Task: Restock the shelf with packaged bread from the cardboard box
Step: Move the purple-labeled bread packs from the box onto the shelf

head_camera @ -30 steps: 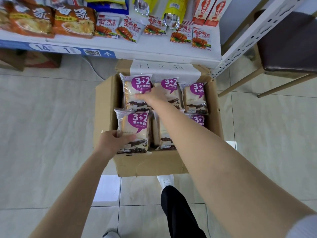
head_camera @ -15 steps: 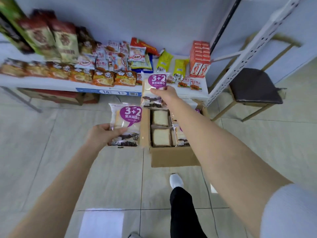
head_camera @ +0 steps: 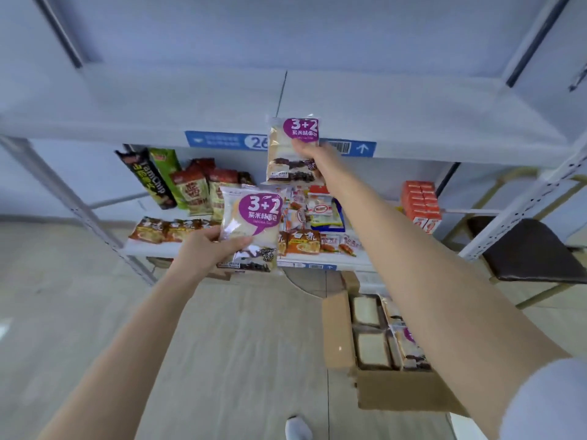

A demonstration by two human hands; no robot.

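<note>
Nearest us, well below our right fingers, the cardboard box (head_camera: 338, 331) sits open on the floor. Wrapped loaves (head_camera: 370, 350) lie inside it, partly hidden by our forearm. Our left hand (head_camera: 203, 254) grips one bread pack (head_camera: 251, 223) by its lower left side, thumb across the front. Its purple bubble reads "3+2" over Chinese characters. Higher and farther, our right hand (head_camera: 313, 157) clasps a second pack (head_camera: 290, 150) with the same "3+2" mark, its top at the edge of the upper shelf (head_camera: 413, 122). Just left of those fingers a blue strip (head_camera: 222, 140) shows "26". Behind our left fingers the lower shelf (head_camera: 149, 249) carries snack bags, one reading "TamChip" (head_camera: 149, 179). Orange cartons (head_camera: 421, 201) stand far to their right.
</note>
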